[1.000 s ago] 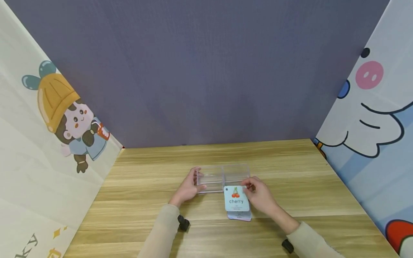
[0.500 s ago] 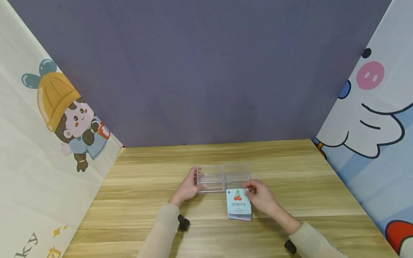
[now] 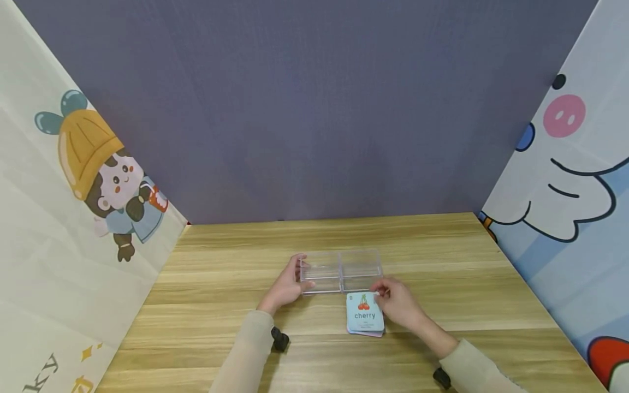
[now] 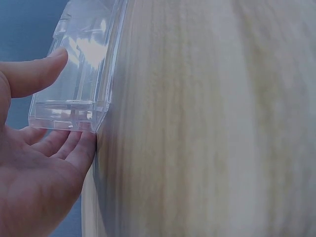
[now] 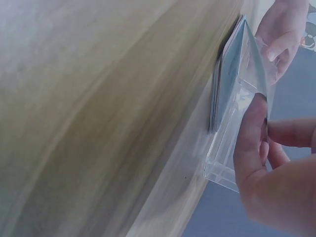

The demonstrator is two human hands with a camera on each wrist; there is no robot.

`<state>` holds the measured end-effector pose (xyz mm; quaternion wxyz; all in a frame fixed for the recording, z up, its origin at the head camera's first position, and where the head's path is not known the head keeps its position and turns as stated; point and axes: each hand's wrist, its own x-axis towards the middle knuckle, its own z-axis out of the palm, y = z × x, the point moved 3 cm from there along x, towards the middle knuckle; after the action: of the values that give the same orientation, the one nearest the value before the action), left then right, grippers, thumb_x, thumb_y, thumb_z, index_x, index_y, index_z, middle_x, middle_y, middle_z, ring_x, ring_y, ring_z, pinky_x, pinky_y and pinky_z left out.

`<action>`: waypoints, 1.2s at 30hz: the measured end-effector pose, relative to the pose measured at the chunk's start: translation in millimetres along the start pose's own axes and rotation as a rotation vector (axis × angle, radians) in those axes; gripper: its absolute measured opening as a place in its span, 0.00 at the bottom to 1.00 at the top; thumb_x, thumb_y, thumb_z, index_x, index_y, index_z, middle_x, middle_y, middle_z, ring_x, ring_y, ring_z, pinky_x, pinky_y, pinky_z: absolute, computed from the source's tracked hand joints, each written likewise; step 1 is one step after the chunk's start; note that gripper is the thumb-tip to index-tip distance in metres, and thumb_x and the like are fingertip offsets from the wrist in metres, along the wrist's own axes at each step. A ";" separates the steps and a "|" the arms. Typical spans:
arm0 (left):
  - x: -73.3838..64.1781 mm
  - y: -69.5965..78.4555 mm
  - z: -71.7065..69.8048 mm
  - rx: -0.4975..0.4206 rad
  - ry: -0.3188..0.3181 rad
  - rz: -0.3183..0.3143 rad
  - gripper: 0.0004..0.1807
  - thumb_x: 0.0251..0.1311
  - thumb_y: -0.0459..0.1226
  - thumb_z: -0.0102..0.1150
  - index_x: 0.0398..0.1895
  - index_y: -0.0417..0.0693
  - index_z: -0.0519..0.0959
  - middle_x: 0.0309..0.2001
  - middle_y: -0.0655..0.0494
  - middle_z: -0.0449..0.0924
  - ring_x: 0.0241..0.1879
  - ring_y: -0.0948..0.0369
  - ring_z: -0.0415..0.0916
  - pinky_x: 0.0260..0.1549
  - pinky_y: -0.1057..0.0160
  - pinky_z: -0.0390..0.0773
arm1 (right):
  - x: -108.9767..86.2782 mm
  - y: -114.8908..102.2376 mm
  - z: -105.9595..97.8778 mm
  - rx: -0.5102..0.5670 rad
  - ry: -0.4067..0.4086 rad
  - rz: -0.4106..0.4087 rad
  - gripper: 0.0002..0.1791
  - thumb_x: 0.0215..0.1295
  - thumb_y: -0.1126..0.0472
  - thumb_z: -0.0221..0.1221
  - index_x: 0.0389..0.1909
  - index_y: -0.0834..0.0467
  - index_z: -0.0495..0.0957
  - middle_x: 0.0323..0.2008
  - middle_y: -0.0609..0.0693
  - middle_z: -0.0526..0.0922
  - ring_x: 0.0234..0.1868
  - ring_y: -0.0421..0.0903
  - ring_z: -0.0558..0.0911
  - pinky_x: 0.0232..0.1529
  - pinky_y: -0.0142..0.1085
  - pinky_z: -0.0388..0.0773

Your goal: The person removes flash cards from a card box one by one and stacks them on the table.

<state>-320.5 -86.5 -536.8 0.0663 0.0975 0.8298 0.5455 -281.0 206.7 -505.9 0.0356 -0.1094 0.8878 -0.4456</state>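
Observation:
My left hand holds the left end of a clear plastic box with dividers; in the left wrist view its thumb lies over one side and the fingers are at the end wall. Between the thumb and forefinger of my right hand is the upper right edge of a flashcard reading "cherry" with two red cherries. The right wrist view shows this card raised at the pinched side, above a stack of cards on the table. The stack lies just in front of the box's right half.
The wooden table runs back to a dark grey-blue panel. Printed cartoon sheets stand at the left and right sides. A black strap piece shows at the left wrist, another at the right.
My right hand has brought the cherry card down toward me and slightly right, so it now covers more of the stack. The left hand and box stay nearly still.

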 end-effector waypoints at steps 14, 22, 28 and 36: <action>1.3 -0.7 0.9 -0.003 0.005 0.013 0.43 0.62 0.31 0.68 0.76 0.37 0.55 0.63 0.40 0.71 0.66 0.39 0.67 0.69 0.41 0.65 | 1.8 6.0 8.4 -0.176 0.006 -0.038 0.08 0.57 0.75 0.63 0.36 0.64 0.82 0.31 0.49 0.73 0.33 0.43 0.71 0.33 0.35 0.72; 1.6 -1.9 1.6 -0.009 0.007 0.012 0.43 0.62 0.32 0.68 0.76 0.38 0.55 0.63 0.41 0.71 0.65 0.40 0.67 0.69 0.42 0.65 | 1.6 6.3 11.9 -0.258 0.002 -0.061 0.08 0.57 0.75 0.63 0.37 0.65 0.81 0.31 0.49 0.74 0.32 0.43 0.71 0.34 0.37 0.74; 1.8 -2.9 1.3 -0.011 0.010 0.009 0.43 0.62 0.32 0.69 0.76 0.39 0.55 0.64 0.41 0.70 0.67 0.39 0.66 0.70 0.41 0.63 | 1.3 5.3 13.7 -0.281 -0.011 -0.047 0.07 0.57 0.75 0.62 0.36 0.65 0.81 0.31 0.50 0.74 0.32 0.44 0.72 0.33 0.38 0.75; 2.1 -2.9 1.0 -0.015 0.010 0.010 0.43 0.62 0.31 0.68 0.76 0.39 0.55 0.64 0.40 0.70 0.67 0.39 0.65 0.70 0.40 0.62 | 1.2 3.1 15.0 -0.287 -0.033 -0.024 0.07 0.58 0.75 0.62 0.38 0.65 0.81 0.33 0.51 0.75 0.33 0.45 0.73 0.34 0.40 0.76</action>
<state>-322.6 -86.2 -539.9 0.0602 0.0985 0.8255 0.5524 -280.2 196.4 -517.3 0.0287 -0.1310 0.9404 -0.3124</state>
